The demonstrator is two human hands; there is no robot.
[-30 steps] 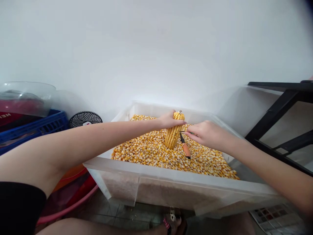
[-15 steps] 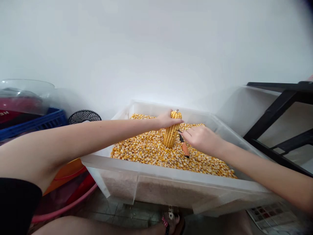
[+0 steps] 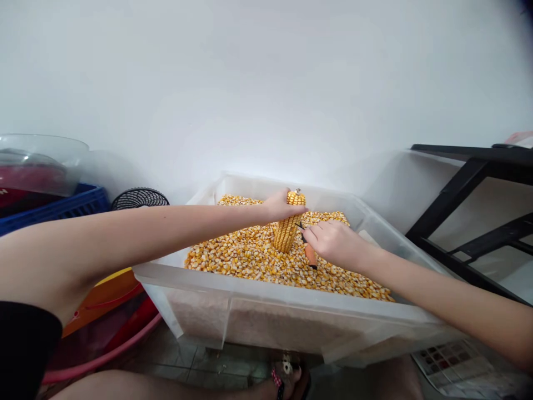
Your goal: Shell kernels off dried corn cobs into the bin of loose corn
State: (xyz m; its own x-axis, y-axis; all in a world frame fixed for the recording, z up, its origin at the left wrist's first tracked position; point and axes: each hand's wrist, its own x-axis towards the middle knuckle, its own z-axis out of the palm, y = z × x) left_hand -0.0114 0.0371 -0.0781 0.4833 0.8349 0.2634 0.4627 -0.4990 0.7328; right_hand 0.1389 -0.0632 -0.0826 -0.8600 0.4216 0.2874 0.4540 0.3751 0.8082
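Observation:
My left hand [image 3: 280, 206] is wrapped round the upper part of a yellow corn cob [image 3: 285, 235]. The cob leans slightly, its lower end down among loose corn kernels [image 3: 241, 253]. My right hand [image 3: 330, 239] is closed at the cob's right side, and a thin metal tool [image 3: 300, 226] sticks out of its fingers toward the kernel rows; the rest of this tool is hidden. Just below that hand an orange-handled tool [image 3: 310, 256] with a dark upper part lies on the kernels, partly covered by my fingers.
A translucent plastic bin [image 3: 266, 289] holds the kernels, against a white wall. Left stand a blue crate [image 3: 89, 201], a black round grille [image 3: 139, 198] and a pink-rimmed tub [image 3: 100, 364]. A black frame [image 3: 449, 200] stands right; a white basket [image 3: 452, 364] is below it.
The view has shifted slightly, moving the bin and cob a little left in the picture. My right hand has turned slightly beside the cob; the left keeps its grip.

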